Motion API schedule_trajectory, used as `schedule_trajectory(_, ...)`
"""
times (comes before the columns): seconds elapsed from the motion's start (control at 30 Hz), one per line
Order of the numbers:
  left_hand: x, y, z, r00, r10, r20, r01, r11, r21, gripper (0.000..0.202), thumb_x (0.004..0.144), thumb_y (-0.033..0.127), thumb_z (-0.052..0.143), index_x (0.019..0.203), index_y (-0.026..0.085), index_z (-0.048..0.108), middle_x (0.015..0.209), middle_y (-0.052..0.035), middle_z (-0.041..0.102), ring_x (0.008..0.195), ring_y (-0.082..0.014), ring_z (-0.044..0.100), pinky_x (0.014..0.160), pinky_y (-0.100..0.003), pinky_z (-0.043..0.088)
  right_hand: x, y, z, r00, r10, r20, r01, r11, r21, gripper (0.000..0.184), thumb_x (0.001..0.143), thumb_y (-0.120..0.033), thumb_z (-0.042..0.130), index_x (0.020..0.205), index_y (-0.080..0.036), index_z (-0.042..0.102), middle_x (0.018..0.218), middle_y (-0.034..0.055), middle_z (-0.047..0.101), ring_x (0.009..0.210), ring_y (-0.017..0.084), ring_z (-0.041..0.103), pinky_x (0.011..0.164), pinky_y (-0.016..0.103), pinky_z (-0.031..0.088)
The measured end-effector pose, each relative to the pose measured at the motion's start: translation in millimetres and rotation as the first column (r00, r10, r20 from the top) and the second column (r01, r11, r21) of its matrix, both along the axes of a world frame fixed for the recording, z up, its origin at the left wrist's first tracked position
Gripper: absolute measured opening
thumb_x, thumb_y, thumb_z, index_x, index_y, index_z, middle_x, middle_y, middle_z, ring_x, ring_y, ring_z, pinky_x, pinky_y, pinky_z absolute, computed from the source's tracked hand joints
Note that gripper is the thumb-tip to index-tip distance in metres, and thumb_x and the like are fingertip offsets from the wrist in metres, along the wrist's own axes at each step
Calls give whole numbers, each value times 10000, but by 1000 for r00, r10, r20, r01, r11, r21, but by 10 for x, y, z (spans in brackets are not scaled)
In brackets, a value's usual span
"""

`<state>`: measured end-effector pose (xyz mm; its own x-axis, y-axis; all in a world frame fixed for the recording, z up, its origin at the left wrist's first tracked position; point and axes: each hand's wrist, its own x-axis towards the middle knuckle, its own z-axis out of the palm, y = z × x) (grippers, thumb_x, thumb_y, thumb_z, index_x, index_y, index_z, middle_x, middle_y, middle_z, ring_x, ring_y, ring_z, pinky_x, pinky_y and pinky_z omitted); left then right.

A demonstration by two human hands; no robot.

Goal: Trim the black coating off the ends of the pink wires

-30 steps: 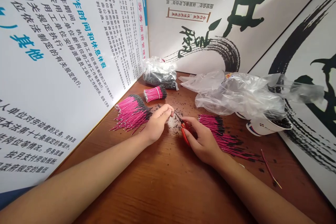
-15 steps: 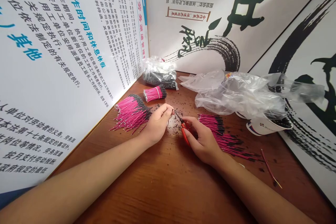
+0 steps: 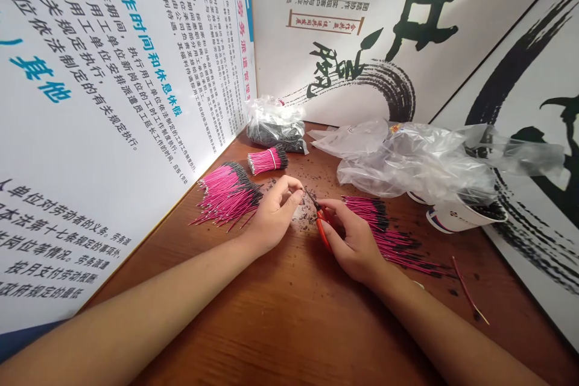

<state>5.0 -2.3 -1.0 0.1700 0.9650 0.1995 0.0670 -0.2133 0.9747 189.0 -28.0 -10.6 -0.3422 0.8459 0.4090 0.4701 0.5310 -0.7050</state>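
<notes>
My left hand [image 3: 277, 212] is closed in a pinch, thumb against forefinger. Whatever lies between those fingertips is too small to make out. My right hand [image 3: 355, 241] is wrapped around red-handled pliers [image 3: 323, 226], whose narrow dark jaws point at the left fingertips, just beside them. A loose pile of pink wires with black ends [image 3: 228, 193] lies left of my left hand. More pink and black wires [image 3: 393, 235] are spread out beyond and to the right of my right hand. Dark scraps [image 3: 307, 217] are scattered on the wood between the hands.
Behind the pile is a banded wire bundle [image 3: 268, 160], with a clear bag of black pieces [image 3: 277, 129] farther back. Crumpled plastic bags [image 3: 416, 160] rest over paper cups [image 3: 461, 217] at right. A single wire [image 3: 465, 289] lies near the right edge. Printed panels [image 3: 158, 102] enclose the brown table [image 3: 271, 325].
The pliers' jaws have drawn slightly away from my left fingertips and tilted, with the handles shifting a little to the right. My left hand stays pinched in nearly the same place.
</notes>
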Motion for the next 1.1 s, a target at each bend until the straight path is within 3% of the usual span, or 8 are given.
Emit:
schedule_trajectory(0.53,8,22,22,1000,8,-17,-7,996,84,51,925,241,502,910,193,506,860,18,527,755,-111,477,696,-240,380,4,-3,3,1000,4,11,-4,1000,20,277,952,-209,514,1226,-210,547,978,35,670,784,165,622,717,269,480)
schedule_trajectory(1.1,1,28,12,1000,22,-13,-21,999,46,69,924,262,510,897,198,509,843,12,521,745,-117,477,677,-247,381,24,11,-48,1000,7,-10,-8,999,-47,283,964,-234,494,1242,-203,538,1076,68,684,925,197,655,824,300,499)
